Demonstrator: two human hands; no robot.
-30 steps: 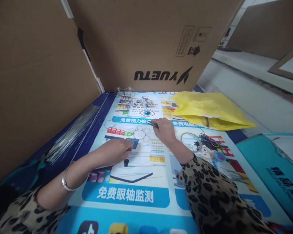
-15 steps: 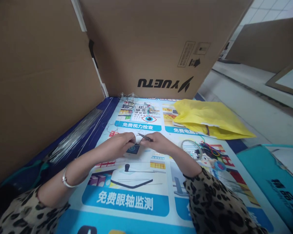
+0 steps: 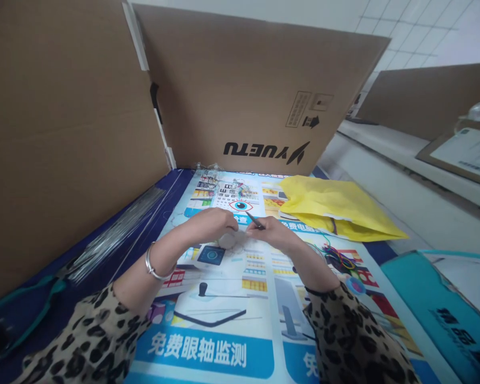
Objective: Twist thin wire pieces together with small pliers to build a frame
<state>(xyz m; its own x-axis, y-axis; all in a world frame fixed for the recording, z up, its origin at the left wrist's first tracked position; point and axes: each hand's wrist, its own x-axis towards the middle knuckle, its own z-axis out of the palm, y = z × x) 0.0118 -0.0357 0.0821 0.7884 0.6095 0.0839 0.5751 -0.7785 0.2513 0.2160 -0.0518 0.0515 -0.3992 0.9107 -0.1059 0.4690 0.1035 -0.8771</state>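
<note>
My left hand is closed in a pinch at the middle of the printed sheet, on a small whitish, see-through piece that hangs below the fingers. Its exact kind does not show. Close by on the right, my right hand grips a slim dark pointed tool, its tip angled up and to the left. The fingertips of that hand are near the whitish piece; I cannot tell whether they touch it. A silver bangle circles my left wrist.
Cardboard panels stand behind and at left. Thin clear strands and teal-handled pliers lie left. To the right are a yellow pouch, coloured cords and a teal box. Tangled wire pieces lie at the back.
My hands have moved slightly apart, and the whitish piece shows more below the left fingers. The dark tool's tip now points more upward. The camera view has shifted upward.
</note>
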